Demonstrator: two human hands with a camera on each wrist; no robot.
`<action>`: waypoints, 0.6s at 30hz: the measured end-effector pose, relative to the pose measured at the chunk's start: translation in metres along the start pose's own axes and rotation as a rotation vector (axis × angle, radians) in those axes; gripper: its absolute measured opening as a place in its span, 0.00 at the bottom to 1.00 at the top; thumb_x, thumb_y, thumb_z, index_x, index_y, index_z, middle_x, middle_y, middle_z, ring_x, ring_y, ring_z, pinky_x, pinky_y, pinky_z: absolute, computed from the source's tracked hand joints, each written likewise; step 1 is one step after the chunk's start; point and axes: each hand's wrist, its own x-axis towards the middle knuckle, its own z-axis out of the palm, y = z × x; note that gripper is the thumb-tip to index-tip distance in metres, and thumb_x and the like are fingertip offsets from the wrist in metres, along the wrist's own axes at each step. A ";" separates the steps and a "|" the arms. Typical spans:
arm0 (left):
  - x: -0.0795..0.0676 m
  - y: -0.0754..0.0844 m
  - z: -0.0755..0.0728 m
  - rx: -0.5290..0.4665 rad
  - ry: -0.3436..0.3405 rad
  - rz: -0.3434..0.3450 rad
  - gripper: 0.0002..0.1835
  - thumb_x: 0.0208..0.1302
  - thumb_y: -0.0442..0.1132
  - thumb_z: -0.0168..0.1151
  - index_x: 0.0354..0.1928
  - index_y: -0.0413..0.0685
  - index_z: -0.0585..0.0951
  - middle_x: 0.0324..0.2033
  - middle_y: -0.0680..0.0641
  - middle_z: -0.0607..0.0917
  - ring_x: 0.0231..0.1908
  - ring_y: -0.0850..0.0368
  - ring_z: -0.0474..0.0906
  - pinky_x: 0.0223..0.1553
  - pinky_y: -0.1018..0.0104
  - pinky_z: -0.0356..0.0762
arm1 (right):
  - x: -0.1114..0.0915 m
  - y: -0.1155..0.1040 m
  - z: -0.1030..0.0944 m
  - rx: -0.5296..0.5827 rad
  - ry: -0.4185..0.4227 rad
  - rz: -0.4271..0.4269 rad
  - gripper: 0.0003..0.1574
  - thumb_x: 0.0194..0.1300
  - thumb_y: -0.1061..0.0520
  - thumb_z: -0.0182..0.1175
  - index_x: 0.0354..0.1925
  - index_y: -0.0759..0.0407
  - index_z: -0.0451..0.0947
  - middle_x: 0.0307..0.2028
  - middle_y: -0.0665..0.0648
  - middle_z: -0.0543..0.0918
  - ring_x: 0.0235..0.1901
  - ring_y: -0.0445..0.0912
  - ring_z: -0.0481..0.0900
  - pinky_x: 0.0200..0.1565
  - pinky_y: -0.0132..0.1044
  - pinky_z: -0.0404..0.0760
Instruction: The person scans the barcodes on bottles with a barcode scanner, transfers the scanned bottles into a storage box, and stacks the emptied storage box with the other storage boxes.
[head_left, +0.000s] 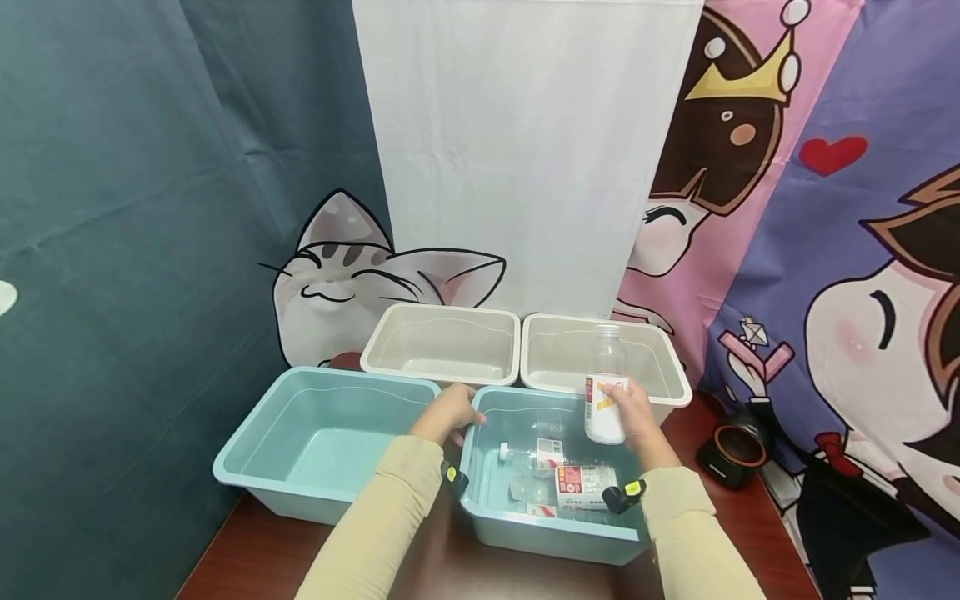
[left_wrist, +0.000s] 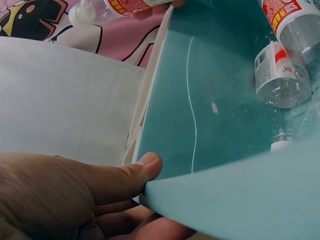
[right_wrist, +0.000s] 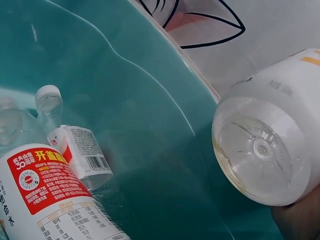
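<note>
My right hand (head_left: 637, 421) holds a clear plastic bottle (head_left: 606, 400) upright, with its white-and-red label toward me, above the back of the right blue bin (head_left: 555, 537). In the right wrist view the bottle's round ribbed base (right_wrist: 260, 150) faces the camera. At the bin's back left corner my left hand (head_left: 450, 412) grips the rim (left_wrist: 155, 187), thumb on top and fingers beneath. Inside that bin lie several clear bottles, among them a large one with a red-and-white label (head_left: 585, 486) and a small white-capped one (right_wrist: 80, 145).
Left of my forearm stands another blue bin (head_left: 330, 467), with no things inside. Two cream bins, a left one (head_left: 442, 342) and a right one (head_left: 555, 350), stand behind. A black round device (head_left: 735, 450) sits at the right on the brown table (head_left: 262, 554). Printed curtains hang behind.
</note>
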 end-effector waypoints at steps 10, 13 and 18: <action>0.001 0.000 0.000 0.004 0.000 -0.004 0.22 0.59 0.32 0.72 0.56 0.34 0.81 0.32 0.38 0.85 0.24 0.48 0.84 0.19 0.59 0.84 | -0.004 -0.005 0.001 0.067 -0.005 -0.021 0.11 0.72 0.59 0.48 0.50 0.63 0.66 0.27 0.44 0.81 0.27 0.36 0.81 0.30 0.29 0.81; 0.001 0.000 0.000 0.002 0.002 -0.009 0.22 0.59 0.32 0.72 0.56 0.34 0.81 0.33 0.38 0.85 0.23 0.48 0.84 0.18 0.59 0.84 | -0.003 -0.005 0.001 0.139 -0.003 -0.024 0.10 0.73 0.60 0.46 0.51 0.60 0.64 0.29 0.43 0.82 0.29 0.36 0.82 0.32 0.29 0.82; 0.001 0.000 -0.001 0.000 0.000 -0.010 0.21 0.59 0.32 0.72 0.55 0.34 0.81 0.33 0.38 0.85 0.22 0.48 0.84 0.18 0.59 0.84 | -0.002 0.000 -0.001 0.146 0.015 -0.053 0.15 0.72 0.58 0.51 0.52 0.62 0.63 0.30 0.44 0.82 0.31 0.36 0.81 0.33 0.28 0.82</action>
